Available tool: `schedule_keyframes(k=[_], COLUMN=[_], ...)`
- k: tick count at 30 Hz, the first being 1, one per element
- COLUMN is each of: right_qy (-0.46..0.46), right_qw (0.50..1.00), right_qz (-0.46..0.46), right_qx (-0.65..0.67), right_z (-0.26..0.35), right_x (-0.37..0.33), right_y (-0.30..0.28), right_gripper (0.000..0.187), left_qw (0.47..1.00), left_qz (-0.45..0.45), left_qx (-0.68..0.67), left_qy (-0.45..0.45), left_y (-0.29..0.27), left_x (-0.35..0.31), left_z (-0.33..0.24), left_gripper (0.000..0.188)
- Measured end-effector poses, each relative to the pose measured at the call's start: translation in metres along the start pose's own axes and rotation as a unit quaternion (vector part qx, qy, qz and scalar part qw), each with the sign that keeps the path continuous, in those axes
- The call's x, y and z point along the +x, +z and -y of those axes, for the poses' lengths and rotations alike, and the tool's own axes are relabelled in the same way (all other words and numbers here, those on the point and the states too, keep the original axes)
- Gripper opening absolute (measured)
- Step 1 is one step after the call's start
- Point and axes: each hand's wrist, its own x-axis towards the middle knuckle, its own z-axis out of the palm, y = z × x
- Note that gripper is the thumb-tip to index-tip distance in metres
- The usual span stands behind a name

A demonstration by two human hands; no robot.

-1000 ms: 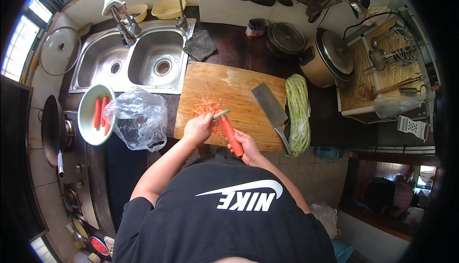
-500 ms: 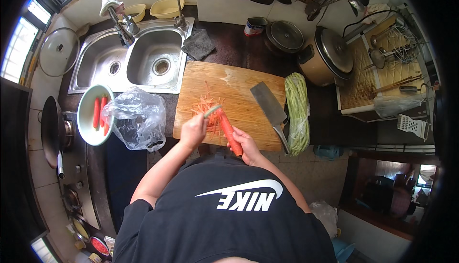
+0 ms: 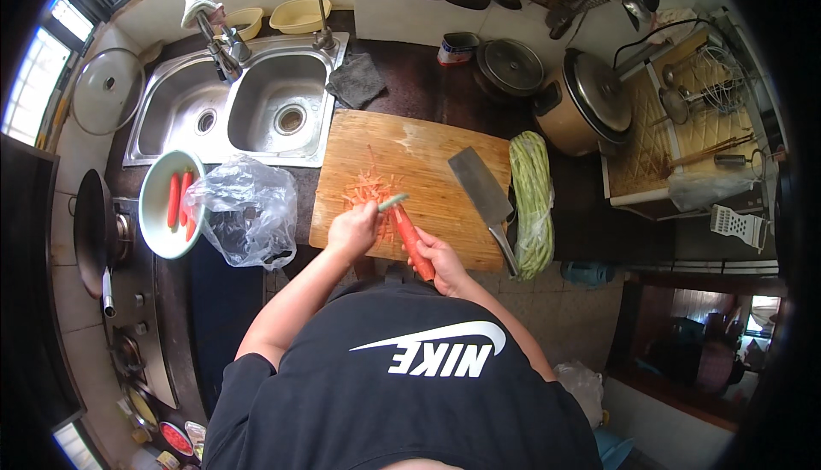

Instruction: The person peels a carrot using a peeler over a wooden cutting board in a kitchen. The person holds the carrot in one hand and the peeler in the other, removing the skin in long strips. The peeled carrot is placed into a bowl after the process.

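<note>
My fingers: the left hand (image 3: 352, 229) is wrapped around a green-handled peeler (image 3: 392, 203), the right hand (image 3: 438, 256) clasps a carrot (image 3: 413, 241) over the wooden cutting board (image 3: 428, 141). Left of the board I see a crumpled clear plastic bag (image 3: 244, 209). Beside it, a pale green bowl (image 3: 154, 213) holds more carrots.
</note>
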Motion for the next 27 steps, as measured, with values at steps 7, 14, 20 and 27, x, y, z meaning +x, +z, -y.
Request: schedule_keyframes(k=[7, 14, 20, 27], right_qy=[0.008, -0.005, 0.009, 0.015], right_qw=[1.0, 1.0, 1.0, 0.999], right_qz=[-0.012, -0.01, -0.004, -0.039], right_qx=[0.004, 0.008, -0.006, -0.001], right_z=[0.006, 0.004, 0.001, 0.003], right_x=[-0.006, -0.004, -0.002, -0.004], right_y=[0.005, 0.005, 0.01, 0.005], right_gripper=[0.046, 0.047, 0.05, 0.042], left_qw=[0.996, 0.988, 0.892, 0.97], left_qz=[0.032, -0.032, -0.022, 0.074], left_qx=[0.035, -0.11, -0.421, -0.173], left_qy=[-0.081, -0.108, -0.16, -0.155], left_y=[-0.005, -0.009, 0.016, 0.007], left_x=[0.006, 0.003, 0.019, 0.017], left_z=[0.029, 0.007, -0.007, 0.018], left_gripper=[0.024, 0.028, 0.039, 0.05])
